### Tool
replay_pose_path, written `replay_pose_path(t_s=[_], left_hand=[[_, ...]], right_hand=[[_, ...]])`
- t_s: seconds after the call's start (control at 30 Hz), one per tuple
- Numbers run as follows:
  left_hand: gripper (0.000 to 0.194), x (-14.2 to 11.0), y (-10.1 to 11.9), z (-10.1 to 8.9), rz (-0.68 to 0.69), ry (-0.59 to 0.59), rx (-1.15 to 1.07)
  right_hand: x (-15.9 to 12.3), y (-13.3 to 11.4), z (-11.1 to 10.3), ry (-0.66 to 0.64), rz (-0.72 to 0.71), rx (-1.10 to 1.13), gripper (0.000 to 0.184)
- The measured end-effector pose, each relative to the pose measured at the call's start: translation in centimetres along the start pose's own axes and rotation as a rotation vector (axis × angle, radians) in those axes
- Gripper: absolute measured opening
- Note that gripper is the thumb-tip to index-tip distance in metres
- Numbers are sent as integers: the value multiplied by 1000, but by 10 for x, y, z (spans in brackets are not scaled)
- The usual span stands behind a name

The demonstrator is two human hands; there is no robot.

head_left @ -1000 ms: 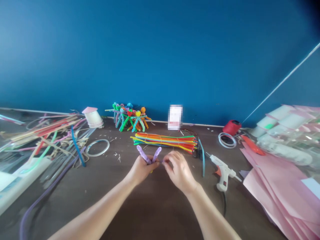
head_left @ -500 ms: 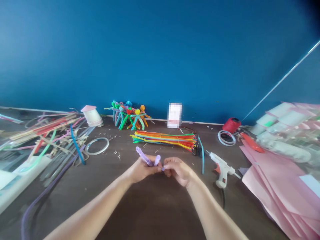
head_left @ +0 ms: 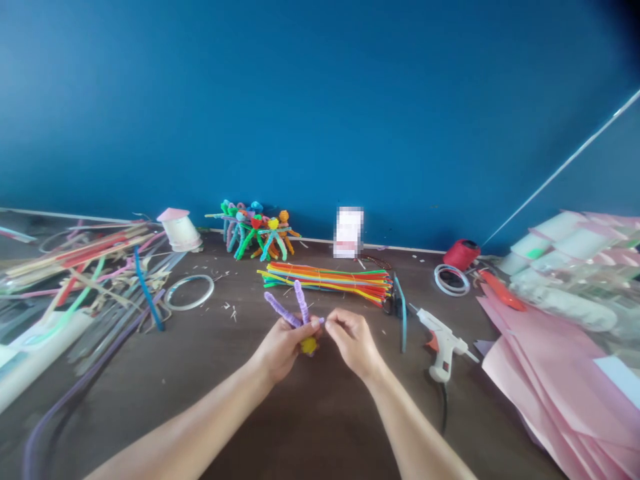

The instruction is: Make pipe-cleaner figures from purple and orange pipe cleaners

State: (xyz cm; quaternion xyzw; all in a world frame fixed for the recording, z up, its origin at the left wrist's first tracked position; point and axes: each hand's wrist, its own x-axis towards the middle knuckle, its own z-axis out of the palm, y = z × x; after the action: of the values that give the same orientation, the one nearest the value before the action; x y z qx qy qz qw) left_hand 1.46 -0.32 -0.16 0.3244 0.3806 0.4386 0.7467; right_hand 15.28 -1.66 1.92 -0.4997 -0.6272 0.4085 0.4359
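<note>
My left hand [head_left: 284, 345] is closed around a small pipe-cleaner figure. Two fuzzy purple limbs [head_left: 283, 309] of it stick up past the fingers in a V, and a yellow ball-like part [head_left: 309, 345] shows below the thumb. A short purple end [head_left: 321, 321] pokes out to the right of the left fingertips. At that end, the fingers of my right hand [head_left: 350, 337] are pinched together. The rest of the figure is hidden inside the left hand.
Behind my hands lies a bundle of colourful pipe cleaners [head_left: 325, 280]. Several finished-looking figures [head_left: 257, 230] stand by the wall. At right are a glue gun [head_left: 443, 340], red thread spool [head_left: 461, 255] and pink sheets [head_left: 540, 360]; at left, loose strips [head_left: 95, 267] and a ring [head_left: 189, 292].
The purple figure has turned in my left hand: its limbs now point up more, and the yellow part has come into view. My right hand stays close beside it, still pinched.
</note>
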Motion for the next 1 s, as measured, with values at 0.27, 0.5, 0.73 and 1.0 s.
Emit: replay_pose_path(t_s=[0.27, 0.5, 0.73, 1.0], left_hand=[[22, 5, 1, -5, 156, 60, 251], [20, 4, 4, -5, 215, 134, 469], [19, 4, 8, -11, 228, 39, 749], [15, -2, 15, -6, 469, -169, 851]], right_hand=[[-5, 2, 4, 55, -264, -475, 9], [-3, 4, 0, 80, -343, -531, 7], [2, 6, -6, 12, -38, -198, 5], [8, 11, -9, -190, 407, 362, 14]])
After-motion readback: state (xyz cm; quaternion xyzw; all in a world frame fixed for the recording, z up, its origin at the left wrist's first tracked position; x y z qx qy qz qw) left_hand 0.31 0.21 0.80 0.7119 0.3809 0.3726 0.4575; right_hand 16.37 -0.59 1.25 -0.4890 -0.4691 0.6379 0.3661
